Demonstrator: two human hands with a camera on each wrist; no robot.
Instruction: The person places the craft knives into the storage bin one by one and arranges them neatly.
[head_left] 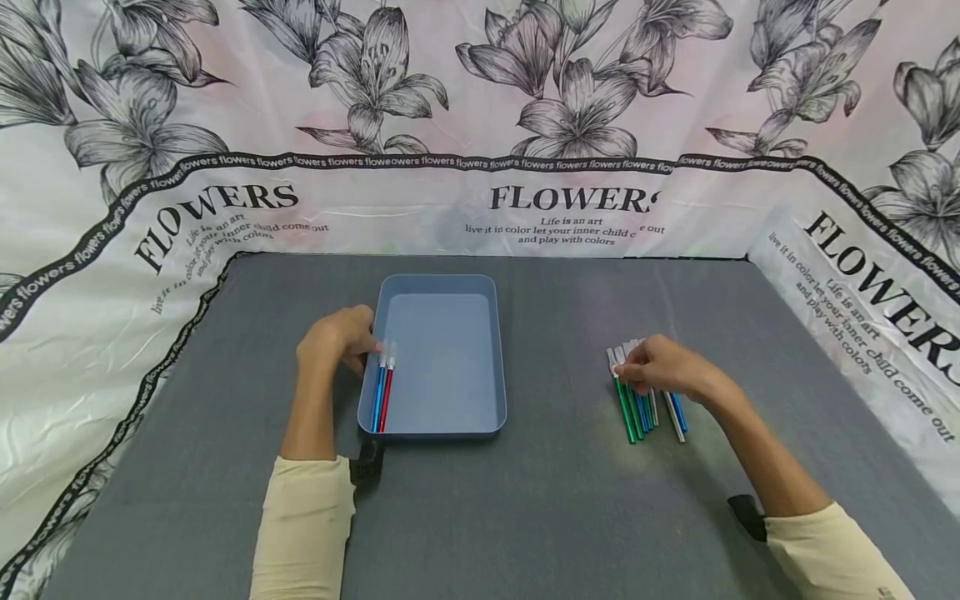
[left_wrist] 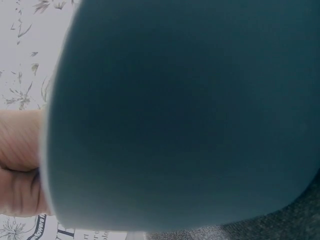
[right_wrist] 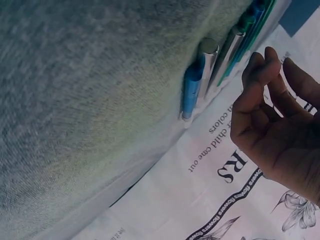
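So, "FLOWERS" lettering (head_left: 198,205) is printed upper left; left of center, a blue tray (head_left: 450,358) is gripped by the left hand (head_left: 341,337), two pens (head_left: 386,392) inside; center right, more pens (head_left: 642,410) are part-hidden by the right hand (head_left: 667,367), pinching can't be told.

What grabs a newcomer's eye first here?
Probably the blue-gray tray left of center on the gray table, with the left hand at its left rim and a blue pen and a red pen lying along its left side. Next, the bunch of green, blue and silver pens to the right, under the right hand. Behind, "FLOWERS" lettering stands out on the white cloth.
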